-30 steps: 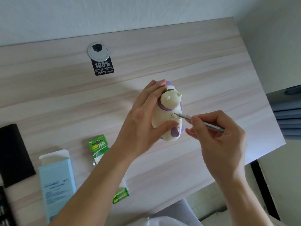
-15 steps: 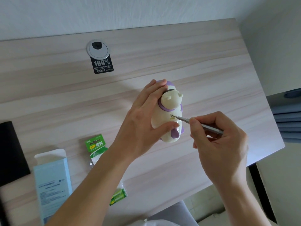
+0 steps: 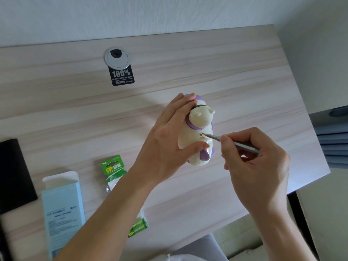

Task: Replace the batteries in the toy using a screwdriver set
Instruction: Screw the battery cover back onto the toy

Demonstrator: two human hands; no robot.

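Note:
A cream and purple toy (image 3: 196,132) lies on the wooden desk (image 3: 244,91). My left hand (image 3: 169,140) grips it, fingers over its far side and thumb across its front. My right hand (image 3: 258,166) pinches a thin grey screwdriver (image 3: 235,146). The screwdriver's tip sits in a small screw (image 3: 201,134) on the toy's body. A green GP battery pack (image 3: 113,169) lies left of my left forearm. Two loose green batteries (image 3: 138,227) lie near the desk's front edge.
A light blue open box (image 3: 62,210) stands at the front left, with a black case (image 3: 15,176) beyond it. A round grey cable grommet (image 3: 117,58) and a black sticker (image 3: 122,76) are at the back. The desk's right edge drops off by my right hand.
The screwdriver tip has stayed in the toy's screw while my right hand's fingers shifted slightly along the shaft. My left hand keeps its grip on the toy.

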